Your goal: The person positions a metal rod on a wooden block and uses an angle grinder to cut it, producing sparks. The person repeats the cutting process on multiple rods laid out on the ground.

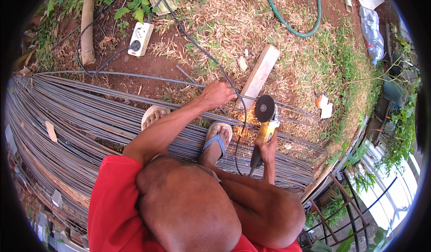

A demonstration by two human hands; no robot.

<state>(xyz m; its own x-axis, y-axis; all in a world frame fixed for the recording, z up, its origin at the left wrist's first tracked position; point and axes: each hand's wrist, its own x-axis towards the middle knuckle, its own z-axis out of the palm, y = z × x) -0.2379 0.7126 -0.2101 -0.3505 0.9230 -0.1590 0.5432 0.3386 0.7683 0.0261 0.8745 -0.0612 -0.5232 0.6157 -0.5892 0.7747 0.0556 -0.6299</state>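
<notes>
Sparks spray where the angle grinder (266,117) disc bites a steel rod (294,109) propped on a wooden block (260,74). Seen from the head camera, they land near the sandalled foot (217,140), and the black cord (197,45) runs close to the disc; either could be burned or cut. The right hand (268,149) grips the grinder's handle. The left hand (217,93) is closed on the rod, just left of the cut.

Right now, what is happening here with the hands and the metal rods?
A person crouches on a big bundle of steel rods outdoors. The right hand holds a yellow angle grinder, and orange sparks show beside its disc. The left hand grips a thin rod that rests on a wooden block. The grinder's black cord runs across the ground toward a white power strip.
</notes>
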